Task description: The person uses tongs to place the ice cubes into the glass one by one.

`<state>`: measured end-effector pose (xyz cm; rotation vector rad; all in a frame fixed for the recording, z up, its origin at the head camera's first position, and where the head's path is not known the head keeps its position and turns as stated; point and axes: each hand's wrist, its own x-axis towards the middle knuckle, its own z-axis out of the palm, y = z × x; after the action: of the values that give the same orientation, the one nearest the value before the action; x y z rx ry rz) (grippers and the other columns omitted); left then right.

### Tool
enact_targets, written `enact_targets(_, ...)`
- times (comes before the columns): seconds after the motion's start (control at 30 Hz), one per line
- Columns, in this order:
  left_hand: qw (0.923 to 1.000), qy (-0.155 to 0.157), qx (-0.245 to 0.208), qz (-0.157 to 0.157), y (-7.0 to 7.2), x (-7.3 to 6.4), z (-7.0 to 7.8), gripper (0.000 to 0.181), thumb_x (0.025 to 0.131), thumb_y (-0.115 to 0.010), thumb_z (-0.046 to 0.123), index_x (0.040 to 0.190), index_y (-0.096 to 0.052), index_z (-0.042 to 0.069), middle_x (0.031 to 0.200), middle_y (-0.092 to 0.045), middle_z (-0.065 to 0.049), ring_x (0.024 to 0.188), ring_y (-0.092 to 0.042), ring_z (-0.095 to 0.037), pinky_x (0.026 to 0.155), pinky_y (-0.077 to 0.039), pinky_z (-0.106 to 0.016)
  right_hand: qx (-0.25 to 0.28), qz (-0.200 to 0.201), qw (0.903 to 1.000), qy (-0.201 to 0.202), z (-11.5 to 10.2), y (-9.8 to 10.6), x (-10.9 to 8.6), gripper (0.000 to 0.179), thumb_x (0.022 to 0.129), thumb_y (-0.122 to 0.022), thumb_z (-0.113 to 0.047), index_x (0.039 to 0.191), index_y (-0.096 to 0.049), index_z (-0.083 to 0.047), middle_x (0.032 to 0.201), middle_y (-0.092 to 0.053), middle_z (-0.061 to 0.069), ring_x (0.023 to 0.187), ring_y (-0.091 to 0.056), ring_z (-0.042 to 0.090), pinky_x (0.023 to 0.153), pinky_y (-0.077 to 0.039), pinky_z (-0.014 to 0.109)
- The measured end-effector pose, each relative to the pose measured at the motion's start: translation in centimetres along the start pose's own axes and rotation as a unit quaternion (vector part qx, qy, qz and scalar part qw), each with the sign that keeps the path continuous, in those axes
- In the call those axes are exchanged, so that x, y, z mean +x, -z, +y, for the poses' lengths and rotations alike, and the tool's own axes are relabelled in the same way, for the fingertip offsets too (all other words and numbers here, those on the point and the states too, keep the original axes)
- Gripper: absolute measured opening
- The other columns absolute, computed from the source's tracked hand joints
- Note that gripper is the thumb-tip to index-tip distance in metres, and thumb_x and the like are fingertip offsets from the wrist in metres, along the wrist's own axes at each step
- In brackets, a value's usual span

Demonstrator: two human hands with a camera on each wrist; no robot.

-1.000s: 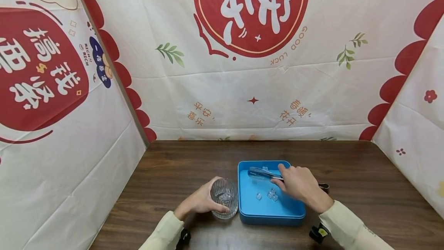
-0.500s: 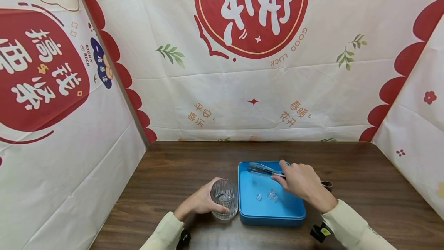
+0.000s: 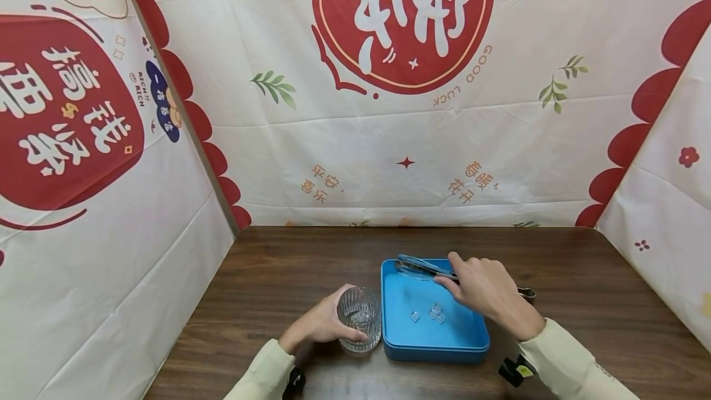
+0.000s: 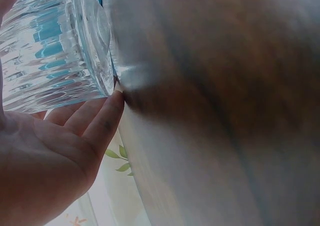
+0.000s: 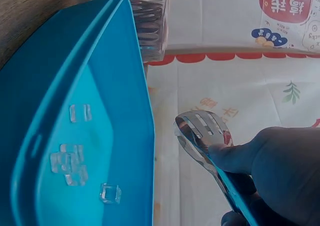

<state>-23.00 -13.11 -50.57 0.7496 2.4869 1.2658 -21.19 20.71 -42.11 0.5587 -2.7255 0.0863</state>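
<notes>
My left hand (image 3: 324, 320) grips a clear ribbed drinking glass (image 3: 360, 318) standing on the table, left of a blue tray (image 3: 411, 352). Something clear shows inside the glass; I cannot tell what. My right hand (image 3: 483, 289) holds metal tongs (image 3: 424, 268) above the tray's back part. In the right wrist view, the slotted ends of the tongs (image 5: 205, 131) are raised beyond the tray wall; whether anything sits between them is unclear. Clear cubes lie on the tray floor: a small cluster (image 5: 70, 163), one single cube (image 5: 80, 113), and another single cube (image 5: 110, 193).
The dark wooden table (image 3: 300, 252) runs back to a white printed cloth (image 3: 361, 141) hung behind it. Similar cloth hangs on the left and right sides. The tray's raised wall stands close beside the glass.
My right hand has shifted slightly right, and the tongs' ends have risen. A cube seen near the tray's back wall a second ago no longer shows in the head view. The left hand stays put.
</notes>
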Motion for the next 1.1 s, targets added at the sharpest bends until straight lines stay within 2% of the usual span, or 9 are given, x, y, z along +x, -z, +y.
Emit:
enact_targets(0.8,1.0,-0.002,0.001,0.001,-0.1,-0.1,0.0,0.08,0.068,-0.091,0.035,0.134,-0.048,0.023,0.113,-0.062,0.002,0.1,-0.06,-0.013,0.086,-0.049,-0.032,0.007,0.005,0.9998,0.015,-1.8,2.0,0.2,0.041,0.087,-0.07,-0.049,0.089,-0.055,-0.011,0.048,-0.031,-0.006,0.037,-0.028,0.007,0.04,-0.021,0.021)
enact_targets(1.1,1.0,-0.005,-0.001,-0.001,0.0,0.0,0.1,0.079,0.068,-0.091,0.036,0.133,-0.048,0.023,0.113,-0.062,0.003,0.1,-0.06,-0.012,0.087,-0.049,-0.032,0.015,0.021,0.9991,0.034,-2.7,2.5,0.3,0.04,0.087,-0.072,-0.047,0.088,-0.054,-0.012,0.048,-0.029,-0.008,0.037,-0.026,0.006,0.039,-0.02,0.021)
